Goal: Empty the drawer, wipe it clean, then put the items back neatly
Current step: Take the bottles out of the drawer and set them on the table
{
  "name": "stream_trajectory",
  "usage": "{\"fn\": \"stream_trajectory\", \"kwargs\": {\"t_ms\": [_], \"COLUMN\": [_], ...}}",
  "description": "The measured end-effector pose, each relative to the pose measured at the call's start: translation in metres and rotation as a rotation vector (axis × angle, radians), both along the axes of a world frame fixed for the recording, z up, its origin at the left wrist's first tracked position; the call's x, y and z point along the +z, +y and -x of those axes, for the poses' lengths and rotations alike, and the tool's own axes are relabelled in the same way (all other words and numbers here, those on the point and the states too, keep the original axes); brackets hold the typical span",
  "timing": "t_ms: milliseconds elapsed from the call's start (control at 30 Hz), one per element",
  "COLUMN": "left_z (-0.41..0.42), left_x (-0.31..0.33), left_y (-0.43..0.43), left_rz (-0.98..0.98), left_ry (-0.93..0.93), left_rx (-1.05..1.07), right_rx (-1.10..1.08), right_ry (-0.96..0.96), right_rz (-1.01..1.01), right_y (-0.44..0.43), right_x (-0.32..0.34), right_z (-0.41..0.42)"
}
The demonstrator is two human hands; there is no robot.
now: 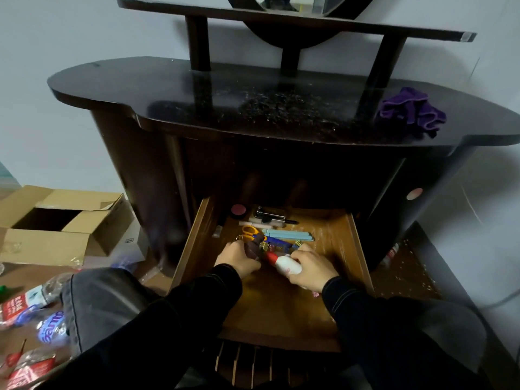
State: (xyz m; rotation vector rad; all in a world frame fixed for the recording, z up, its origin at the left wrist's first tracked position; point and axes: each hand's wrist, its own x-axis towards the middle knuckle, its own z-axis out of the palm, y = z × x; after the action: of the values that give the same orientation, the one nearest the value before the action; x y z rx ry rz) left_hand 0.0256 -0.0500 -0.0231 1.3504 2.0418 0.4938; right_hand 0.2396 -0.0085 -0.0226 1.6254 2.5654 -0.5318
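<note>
Head view looks down on a pulled-out brown wooden drawer in the lower middle of the frame, set in the base of a dark glossy dressing table whose top fills the middle of the frame. Both hands reach into the drawer from black sleeves. The left hand has its fingers curled round a dark brown object, too blurred to name. The right hand, just right of it, grips a white bottle with a red cap, which lies tilted with the cap pointing to the upper left, close beside the brown object. Behind the hands, towards the back of the drawer, the other items lie in a loose cluster: orange-handled scissors, pale blue sticks lying side by side, a black and silver stapler and a round pink compact at the back left. The front half of the drawer floor is bare wood. A crumpled purple cloth lies on the dusty table top at the upper right of the frame, well apart from the drawer. At the left edge an open cardboard box stands on the floor, with crumpled plastic bags in the lower left corner
</note>
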Motion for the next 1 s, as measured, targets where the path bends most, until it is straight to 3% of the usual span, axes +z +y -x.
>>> {"fn": "stream_trajectory", "kwargs": {"t_ms": [100,233,533,700,767,867,1000], "left_z": [0.015,0.023,0.027,0.032,0.034,0.038,0.043], "left_x": [0.004,-0.001,0.000,0.026,0.044,0.088,0.171], "left_y": [0.011,0.025,0.028,0.013,0.001,-0.026,-0.064], "left_rz": [-0.073,-0.002,-0.100,-0.208,-0.222,-0.297,-0.484], "left_ry": [0.111,0.179,-0.092,-0.251,-0.306,-0.405,-0.634], "left_rx": [-0.081,-0.230,-0.092,-0.071,-0.074,-0.071,-0.111], "right_rx": [0.123,0.178,0.132,0.108,0.040,-0.068,-0.026], "right_ry": [-0.091,-0.144,-0.147,-0.113,-0.011,0.394,0.839], "right_rz": [-0.037,0.060,0.136,0.073,0.078,0.172,0.158], "right_y": [0.015,0.021,0.025,0.012,0.000,-0.025,-0.058], "right_x": [0.007,0.000,-0.015,-0.009,0.005,0.051,0.152], "right_z": [0.007,0.022,0.021,0.020,0.016,0.003,-0.011]}}
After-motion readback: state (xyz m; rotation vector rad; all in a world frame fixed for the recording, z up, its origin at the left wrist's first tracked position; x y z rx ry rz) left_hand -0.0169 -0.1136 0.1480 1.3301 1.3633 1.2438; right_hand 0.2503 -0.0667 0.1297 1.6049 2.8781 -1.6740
